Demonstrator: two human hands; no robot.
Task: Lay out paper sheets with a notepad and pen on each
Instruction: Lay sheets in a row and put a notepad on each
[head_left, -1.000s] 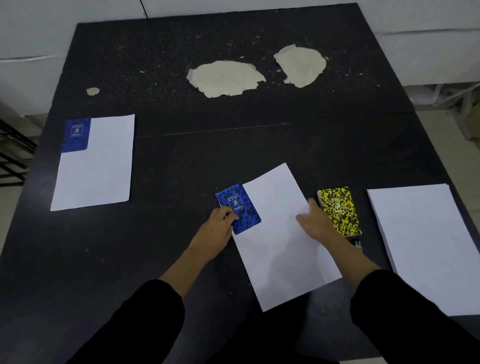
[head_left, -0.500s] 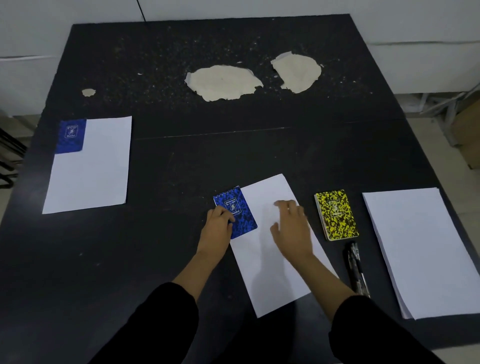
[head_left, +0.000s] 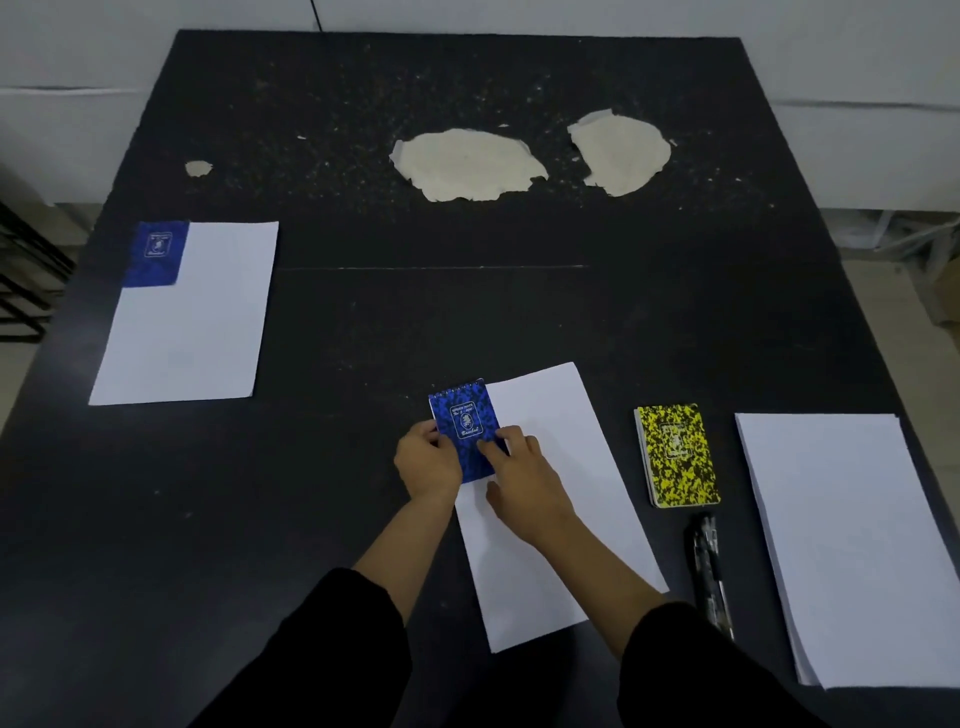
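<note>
Black tabletop (head_left: 519, 322): chipped at 12 o'clock, where pale patches (head_left: 467, 163) are exposed; near corners are cut off by the frame.
Centre sheet (head_left: 561, 493): laid askew at 6 o'clock, its lower left part covered by both forearms.
Blue notepad (head_left: 462, 426): set on the centre sheet's upper left corner, spiral binding at 12 o'clock; its lower edge is hidden under the fingers. A white emblem and lettering are printed on the cover, too small to be read.
Left hand (head_left: 428, 462): curled against the blue notepad's left edge, thumb on the cover.
Right hand (head_left: 524, 486): laid flat on the centre sheet, fingers spread, index fingertip pressed on the notepad's lower right corner; nothing is gripped.
Far sheet (head_left: 197, 332): placed at 9 o'clock, a second blue pad (head_left: 156, 253) on its upper left corner; that cover's print is blurred.
Yellow notepad (head_left: 675, 454): lying on bare table at 3 o'clock, between the centre sheet and the paper stack (head_left: 852, 545); its label cannot be read.
Pens (head_left: 709, 571): dark, lying just below the yellow notepad; their number is hard to make out.
Sleeves (head_left: 322, 654): black, cut off at the lower edge.
</note>
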